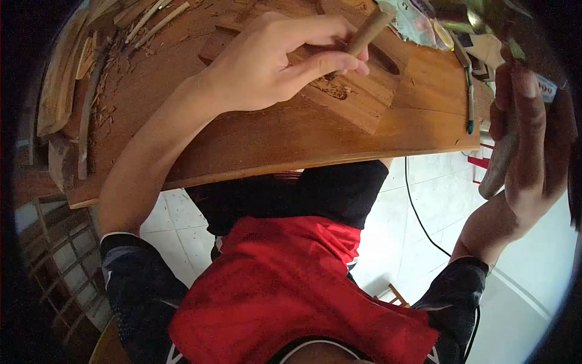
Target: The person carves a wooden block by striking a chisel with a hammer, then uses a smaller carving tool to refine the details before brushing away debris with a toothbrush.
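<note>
My left hand [285, 60] is closed around the wooden handle of a chisel [371, 29], which is tilted with its butt end up and to the right. Its lower end is hidden by my fingers, close to a hollow with wood chips in a flat wooden board [370, 112]. A second, dark elongated hollow shows in the board to the right. Raised off the table's right side, my right hand [530, 139] is wrapped round a thick, round wooden handle [500, 167]. The other end of that tool is dim and I cannot make it out.
Wood strips [85, 115] and shavings lie along the left of the wooden table [242, 148]. At the back right are a plastic bag [418, 24], a roll of tape [444, 36] and a green toothbrush-like stick [470, 103]. A black cable [418, 209] hangs down to the tiled floor.
</note>
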Motion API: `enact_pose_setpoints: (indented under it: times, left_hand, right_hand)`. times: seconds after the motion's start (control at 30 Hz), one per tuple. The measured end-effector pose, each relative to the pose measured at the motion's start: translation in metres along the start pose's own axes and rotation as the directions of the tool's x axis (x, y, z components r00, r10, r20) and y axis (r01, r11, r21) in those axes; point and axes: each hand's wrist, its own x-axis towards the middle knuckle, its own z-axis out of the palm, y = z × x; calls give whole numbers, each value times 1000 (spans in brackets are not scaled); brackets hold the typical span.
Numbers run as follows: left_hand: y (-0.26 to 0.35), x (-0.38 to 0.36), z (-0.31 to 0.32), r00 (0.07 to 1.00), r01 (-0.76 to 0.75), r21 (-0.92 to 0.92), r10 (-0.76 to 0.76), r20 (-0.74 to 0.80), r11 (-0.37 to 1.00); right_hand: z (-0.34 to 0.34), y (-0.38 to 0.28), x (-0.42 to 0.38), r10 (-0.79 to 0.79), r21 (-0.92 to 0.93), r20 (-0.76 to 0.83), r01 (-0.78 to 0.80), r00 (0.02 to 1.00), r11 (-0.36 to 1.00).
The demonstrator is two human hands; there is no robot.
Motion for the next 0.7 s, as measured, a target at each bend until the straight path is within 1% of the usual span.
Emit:
enact_pose_setpoints:
  times: [0.13, 0.17, 0.2, 0.23, 0.27, 0.3, 0.33, 0.37, 0.4, 0.47, 0.53, 0.57, 0.6, 0.63, 0.67, 0.7]
  left_hand:
    - [-1, 4, -1, 998, 37, -91, -32, 55, 995]
    - [-2, 4, -1, 996, 75, -151, -67, 56, 986]
    - [-1, 6, 0, 993, 110, -212, -99, 61, 971]
    - [2, 12, -3, 989, 128, -233, -108, 98, 964]
    - [5, 18, -6, 984, 149, -253, -117, 134, 956]
    - [11, 28, -14, 973, 157, -235, -110, 202, 959]
    - [8, 34, -17, 964, 150, -229, -91, 249, 962]
    - [7, 41, -20, 953, 142, -224, -72, 295, 964]
    - [-1, 45, -21, 946, 126, -230, -46, 321, 965]
    - [-11, 54, -24, 923, 117, -234, -19, 384, 965]
    - [-14, 63, -22, 886, 137, -245, -8, 464, 960]
    - [-12, 62, -19, 882, 190, -230, -63, 466, 955]
    - [-6, 61, -15, 868, 241, -208, -114, 484, 948]
    - [-3, 57, -13, 865, 285, -200, -161, 474, 937]
    - [-5, 57, -12, 871, 294, -214, -169, 462, 931]
    - [-8, 56, -11, 878, 303, -230, -176, 446, 925]
  right_hand:
    - [0, -2, -1, -2, 4, 40, 2, 999, 1000]
    - [1, 0, -1, 6, 19, 51, -7, 999, 1000]
    - [0, 0, -5, 34, 49, 53, -37, 998, 998]
    - [1, 0, -9, 76, 94, 50, -80, 996, 992]
    - [2, 0, -15, 139, 154, 42, -144, 989, 978]
    - [8, -1, -26, 236, 235, 33, -237, 971, 943]
    - [17, -2, -39, 347, 331, 21, -334, 938, 882]
    - [27, -3, -52, 454, 431, 8, -413, 891, 803]
    - [37, -2, -65, 568, 543, 34, -492, 822, 680]
    - [61, 21, -94, 410, 476, 74, -394, 909, 786]
    - [77, 17, -99, 457, 405, 77, -446, 886, 798]
    - [81, 15, -99, 458, 301, 48, -450, 888, 841]
    - [86, 17, -100, 492, 293, 26, -477, 870, 829]
    - [91, 20, -96, 510, 265, 16, -495, 860, 827]
    - [92, 23, -92, 522, 233, 7, -509, 853, 829]
    - [93, 24, -90, 529, 240, -1, -514, 848, 824]
